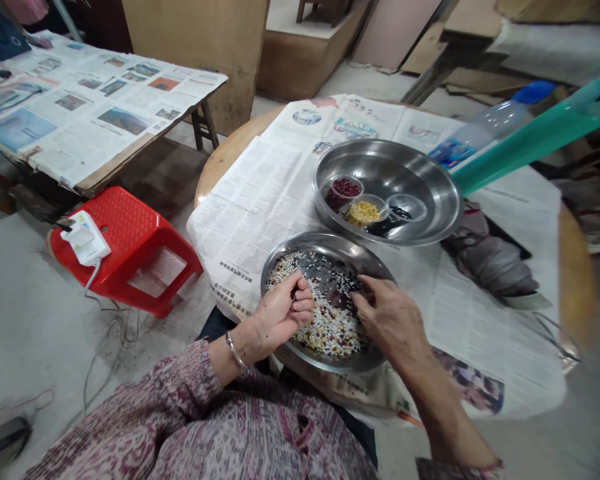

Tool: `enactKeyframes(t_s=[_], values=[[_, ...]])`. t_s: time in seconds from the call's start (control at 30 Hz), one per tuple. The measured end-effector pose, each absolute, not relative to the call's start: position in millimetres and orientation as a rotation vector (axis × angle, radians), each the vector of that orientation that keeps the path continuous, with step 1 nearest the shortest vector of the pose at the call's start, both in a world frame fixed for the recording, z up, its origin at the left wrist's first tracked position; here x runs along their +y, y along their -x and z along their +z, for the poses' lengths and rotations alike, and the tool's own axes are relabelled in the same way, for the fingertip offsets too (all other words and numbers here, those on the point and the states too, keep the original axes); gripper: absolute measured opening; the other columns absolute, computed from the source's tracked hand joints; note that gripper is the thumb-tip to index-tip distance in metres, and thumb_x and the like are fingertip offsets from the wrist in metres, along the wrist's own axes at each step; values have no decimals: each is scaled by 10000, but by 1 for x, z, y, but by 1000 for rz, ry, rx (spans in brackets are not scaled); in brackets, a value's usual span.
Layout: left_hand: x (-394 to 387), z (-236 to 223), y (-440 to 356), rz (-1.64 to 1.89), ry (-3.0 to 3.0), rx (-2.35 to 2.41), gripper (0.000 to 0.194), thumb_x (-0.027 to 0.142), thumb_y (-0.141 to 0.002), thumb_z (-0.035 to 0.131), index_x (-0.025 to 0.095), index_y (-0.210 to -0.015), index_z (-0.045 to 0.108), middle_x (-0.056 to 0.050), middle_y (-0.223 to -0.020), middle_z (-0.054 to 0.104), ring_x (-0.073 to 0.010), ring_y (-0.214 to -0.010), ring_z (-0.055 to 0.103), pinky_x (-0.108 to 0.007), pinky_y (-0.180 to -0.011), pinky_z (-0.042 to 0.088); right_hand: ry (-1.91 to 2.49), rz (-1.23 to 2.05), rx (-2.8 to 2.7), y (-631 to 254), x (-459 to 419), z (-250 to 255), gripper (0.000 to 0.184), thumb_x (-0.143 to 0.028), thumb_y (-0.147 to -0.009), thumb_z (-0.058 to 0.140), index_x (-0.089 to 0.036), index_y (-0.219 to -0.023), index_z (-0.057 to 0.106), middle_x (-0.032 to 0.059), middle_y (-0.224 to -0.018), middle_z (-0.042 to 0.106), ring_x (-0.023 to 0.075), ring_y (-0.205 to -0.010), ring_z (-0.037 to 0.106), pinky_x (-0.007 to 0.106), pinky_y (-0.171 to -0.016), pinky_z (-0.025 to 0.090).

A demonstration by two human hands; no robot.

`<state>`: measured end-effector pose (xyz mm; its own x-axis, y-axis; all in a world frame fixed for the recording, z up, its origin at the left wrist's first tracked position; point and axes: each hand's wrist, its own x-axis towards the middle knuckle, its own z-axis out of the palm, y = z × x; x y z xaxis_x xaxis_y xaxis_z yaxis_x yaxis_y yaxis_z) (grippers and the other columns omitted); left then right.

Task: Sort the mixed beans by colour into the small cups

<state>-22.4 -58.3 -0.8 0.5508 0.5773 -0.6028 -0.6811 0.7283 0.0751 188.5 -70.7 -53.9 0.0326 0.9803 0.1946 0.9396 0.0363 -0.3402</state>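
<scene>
White-and-yellow grains (333,330): likely light, slippery; pinch singly. Our left hand (283,307) curls closed, contents unclear; right hand (396,321) half-spread.

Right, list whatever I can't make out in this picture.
All in the head view:
- What the left hand holds: its curled fingers cover it.
- Whether the right hand grips anything: the hand itself hides its lower fingers.
- The far end of the green tube-like thing: cut off by the right edge.
- The bottle's label wording: blurred.
- The dark object at lower left: blurred, cut off by the left edge.
</scene>
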Motion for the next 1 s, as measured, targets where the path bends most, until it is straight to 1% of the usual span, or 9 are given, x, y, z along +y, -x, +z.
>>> enactKeyframes(t_s=[0.07,0.23,0.33,0.43,0.5,0.6,0.7,0.9,1.0], values=[[-59,-1,22,756,171,641,367,288,-1017,434,158,-674,433,79,-554,305,-16,-389,262,-110,-354,178,1915,86,-2021,-187,-65,-59,388,-290,-848,471,-137,-1140,676,161,-1048,708,259,-924,642,421,-868,498],[-59,1,23,743,180,651,347,281,-991,489,161,-670,429,86,-557,282,-19,-394,245,-111,-351,170,1966,162,-1961,-175,-46,-60,311,-223,-799,472,-187,-960,735,109,-877,739,226,-801,655,373,-787,500],[-59,3,23,744,187,671,343,284,-981,512,164,-673,421,90,-559,277,-17,-394,236,-110,-352,169,1934,365,-1852,-165,-36,-51,284,-260,-780,494,-202,-906,742,81,-824,744,206,-748,657,345,-746,499],[-58,5,25,749,183,665,351,281,-996,476,165,-670,421,88,-557,275,-20,-392,234,-112,-349,175,1876,576,-1651,-165,-36,-45,300,-321,-772,524,-186,-933,737,73,-836,748,182,-703,652,316,-696,503],[-58,5,26,754,180,663,359,276,-1007,450,163,-667,421,86,-556,274,-20,-391,236,-113,-347,176,1874,595,-1567,-172,-40,-45,332,-346,-771,538,-175,-976,736,80,-859,750,180,-705,653,317,-690,505],[-58,2,26,759,180,661,368,275,-1016,432,162,-665,423,86,-554,277,-18,-387,245,-113,-347,178,1932,542,-1640,-186,-49,-51,393,-379,-725,605,-160,-1023,738,104,-884,747,206,-718,650,359,-710,506],[-58,-2,24,758,175,633,372,277,-1020,425,161,-668,428,86,-548,283,-18,-381,261,-113,-345,183,1951,545,-1735,-188,-51,-54,423,-422,-685,658,-157,-1003,745,105,-858,743,222,-712,644,378,-712,504],[-54,0,22,768,203,637,388,285,-1037,383,157,-673,430,84,-537,299,-19,-370,287,-111,-337,195,1930,592,-1695,-163,-38,-47,287,-402,-759,584,-189,-855,751,79,-796,746,192,-678,638,336,-716,485],[-53,5,23,777,209,642,388,280,-1039,375,157,-675,428,83,-538,301,-19,-371,286,-109,-337,197,1925,568,-1679,-165,-36,-47,300,-396,-787,547,-187,-875,744,69,-765,733,181,-646,618,323,-675,478]])
